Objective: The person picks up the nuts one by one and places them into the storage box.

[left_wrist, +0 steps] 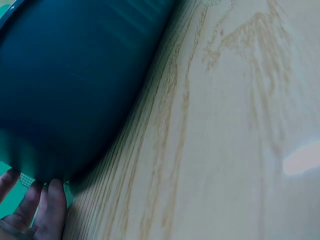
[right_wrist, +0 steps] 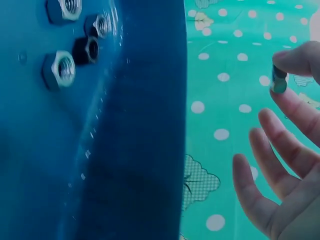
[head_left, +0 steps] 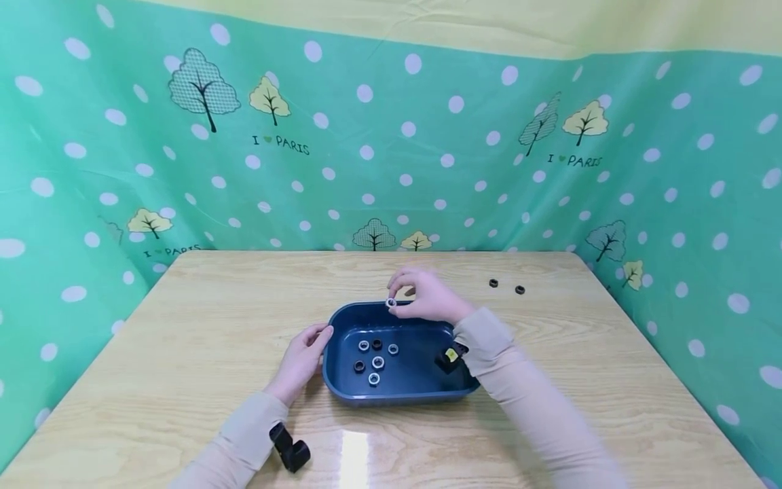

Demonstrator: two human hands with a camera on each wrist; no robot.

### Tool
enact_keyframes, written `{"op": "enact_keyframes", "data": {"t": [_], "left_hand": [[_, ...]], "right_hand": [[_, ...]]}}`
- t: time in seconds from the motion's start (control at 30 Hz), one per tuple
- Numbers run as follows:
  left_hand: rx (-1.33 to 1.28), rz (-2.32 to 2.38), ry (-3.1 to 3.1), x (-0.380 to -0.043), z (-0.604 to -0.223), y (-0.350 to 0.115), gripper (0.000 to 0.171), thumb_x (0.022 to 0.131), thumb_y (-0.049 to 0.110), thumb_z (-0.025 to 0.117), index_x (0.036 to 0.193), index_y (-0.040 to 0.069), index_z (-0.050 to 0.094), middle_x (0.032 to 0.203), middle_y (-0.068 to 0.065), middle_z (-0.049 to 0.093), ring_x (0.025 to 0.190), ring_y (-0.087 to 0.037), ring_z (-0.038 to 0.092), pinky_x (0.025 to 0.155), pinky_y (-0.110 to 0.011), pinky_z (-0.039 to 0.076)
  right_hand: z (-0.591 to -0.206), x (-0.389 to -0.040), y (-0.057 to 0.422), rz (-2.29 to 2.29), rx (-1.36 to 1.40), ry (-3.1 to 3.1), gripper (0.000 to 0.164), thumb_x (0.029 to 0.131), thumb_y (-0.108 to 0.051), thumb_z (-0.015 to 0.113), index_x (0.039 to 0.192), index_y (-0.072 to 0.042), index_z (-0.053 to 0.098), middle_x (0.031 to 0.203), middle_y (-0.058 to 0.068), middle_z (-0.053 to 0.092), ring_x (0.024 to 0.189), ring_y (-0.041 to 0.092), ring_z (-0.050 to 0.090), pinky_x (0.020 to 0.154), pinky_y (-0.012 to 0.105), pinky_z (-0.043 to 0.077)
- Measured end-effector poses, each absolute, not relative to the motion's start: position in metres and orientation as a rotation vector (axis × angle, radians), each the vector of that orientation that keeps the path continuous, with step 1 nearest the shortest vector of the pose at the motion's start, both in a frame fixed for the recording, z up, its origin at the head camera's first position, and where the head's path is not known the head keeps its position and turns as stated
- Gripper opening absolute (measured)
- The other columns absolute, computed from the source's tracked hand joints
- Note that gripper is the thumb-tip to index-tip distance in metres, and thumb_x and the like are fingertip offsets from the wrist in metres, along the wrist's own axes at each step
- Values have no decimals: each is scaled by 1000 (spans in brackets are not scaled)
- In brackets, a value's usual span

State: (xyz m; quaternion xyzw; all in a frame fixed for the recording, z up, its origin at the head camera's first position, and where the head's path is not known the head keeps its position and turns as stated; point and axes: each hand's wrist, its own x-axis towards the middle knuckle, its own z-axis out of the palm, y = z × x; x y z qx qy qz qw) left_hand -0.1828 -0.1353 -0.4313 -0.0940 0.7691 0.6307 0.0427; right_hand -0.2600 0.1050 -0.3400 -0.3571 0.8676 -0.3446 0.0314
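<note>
A silver hex nut (head_left: 391, 303) is pinched between the thumb and index finger of my right hand (head_left: 427, 296), over the far rim of a dark blue plastic basin (head_left: 415, 392). In the right wrist view this nut (right_wrist: 279, 80) shows edge-on, with the other fingers spread apart. My left hand (head_left: 303, 356) grips the basin at its left end, thumb at the rim. Fingers (left_wrist: 56, 207) touch the outer wall in the left wrist view. Inside the basin, toward its left side, lie several silver nuts (head_left: 378, 363) and black nuts (head_left: 359, 367).
Two black nuts (head_left: 493, 283) (head_left: 520, 290) lie apart on the wooden table (head_left: 232, 305) at the back right. A green polka-dot curtain (head_left: 379, 170) hangs behind the table and along both sides. The right forearm crosses over the basin's right end.
</note>
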Motion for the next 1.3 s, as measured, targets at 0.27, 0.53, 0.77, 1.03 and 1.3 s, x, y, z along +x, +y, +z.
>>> {"op": "enact_keyframes", "data": {"t": [0.27,0.53,0.77,1.03,1.3], "left_hand": [[-280,1942,2358,-185,-431,-133,43,100,31,45,132,3,50,126,-20,57,101,-20,60,76,-28,57],[-269,1946,2348,-184,-429,-134,46,100,34,46,133,3,49,128,-21,56,104,-23,60,77,-29,57],[-282,1918,2356,-184,-428,-136,46,100,34,45,134,3,48,130,-21,54,109,-26,58,81,-30,57],[-286,1901,2366,-182,-430,-137,49,100,37,45,135,4,48,130,-20,54,109,-27,57,82,-31,57],[-286,1919,2360,-183,-431,-136,48,100,36,45,134,3,49,129,-21,54,105,-24,59,80,-30,57]], "right_hand": [[-357,-257,99,-1093,-1117,2514,7,81,-10,71,86,-9,66,112,15,62,103,22,55,90,43,53],[-376,-258,99,-996,-1165,2403,10,82,-13,70,90,-10,67,104,6,63,97,21,57,89,39,53],[-384,-257,97,-746,-1151,2532,11,79,-14,73,89,-14,67,98,-2,61,88,12,54,76,24,49],[-384,-252,96,-461,-992,2660,10,77,-15,76,81,-15,66,82,-5,58,73,10,52,61,22,45],[-386,-252,98,-377,-882,2665,14,77,-15,75,73,-19,62,71,-7,56,62,8,50,55,21,41]]}}
